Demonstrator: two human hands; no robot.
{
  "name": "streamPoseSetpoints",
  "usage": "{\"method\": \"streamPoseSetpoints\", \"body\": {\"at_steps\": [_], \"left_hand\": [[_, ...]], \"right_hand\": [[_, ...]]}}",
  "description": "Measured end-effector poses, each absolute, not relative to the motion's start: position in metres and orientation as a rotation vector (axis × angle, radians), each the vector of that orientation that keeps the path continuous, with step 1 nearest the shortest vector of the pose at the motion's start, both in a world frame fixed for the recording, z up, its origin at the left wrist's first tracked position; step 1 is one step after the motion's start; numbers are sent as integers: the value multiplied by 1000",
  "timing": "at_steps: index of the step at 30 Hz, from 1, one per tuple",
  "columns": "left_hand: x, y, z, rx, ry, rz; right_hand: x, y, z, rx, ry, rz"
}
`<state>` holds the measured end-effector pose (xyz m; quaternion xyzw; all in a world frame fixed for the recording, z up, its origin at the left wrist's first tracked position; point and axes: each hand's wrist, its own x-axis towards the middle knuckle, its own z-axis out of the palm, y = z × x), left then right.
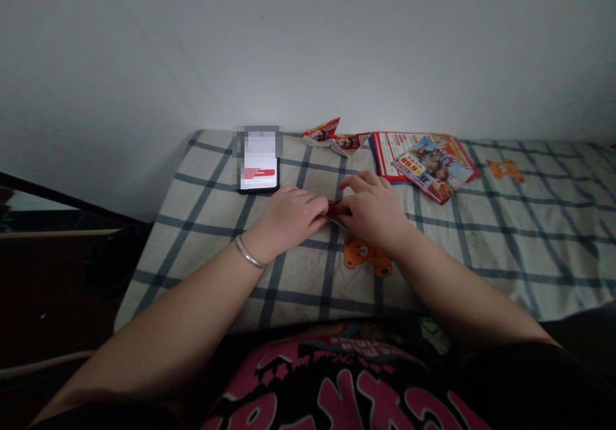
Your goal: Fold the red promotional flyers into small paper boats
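Between my two hands is a small piece of folded red printed paper point(339, 210), mostly covered by fingers. My left hand point(294, 217), with a silver bangle at the wrist, is closed on its left end. From the other side my right hand point(374, 208) pinches the right end between thumb and fingers. Just beyond my hands, by the wall, stands a folded paper shape point(337, 138) with red print and pointed ends. To its right lies a pile of printed flyers point(392, 151), with a colourful flyer point(436, 168) askew on top.
A lit phone point(258, 160) lies beyond my left hand, its screen partly blurred out. Checked cloth with bear prints point(298, 282) covers the surface. A white wall point(308, 45) rises along its far edge. The surface ends at the left, above a dark area.
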<state>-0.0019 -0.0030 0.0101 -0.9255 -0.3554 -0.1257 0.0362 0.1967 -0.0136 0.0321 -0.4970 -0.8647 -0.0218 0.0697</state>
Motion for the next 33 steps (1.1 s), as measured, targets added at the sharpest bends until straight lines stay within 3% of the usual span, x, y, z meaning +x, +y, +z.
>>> {"method": "streamPoseSetpoints", "body": {"at_steps": [18,33], "left_hand": [[-1,-3,6,-2819,-1184,-410],[-10,5,3,-2838,-1387,-521]], "right_hand": [[215,-13,41,-1621,-2655,-22],[242,18,26,-1037,-2667,388]]}}
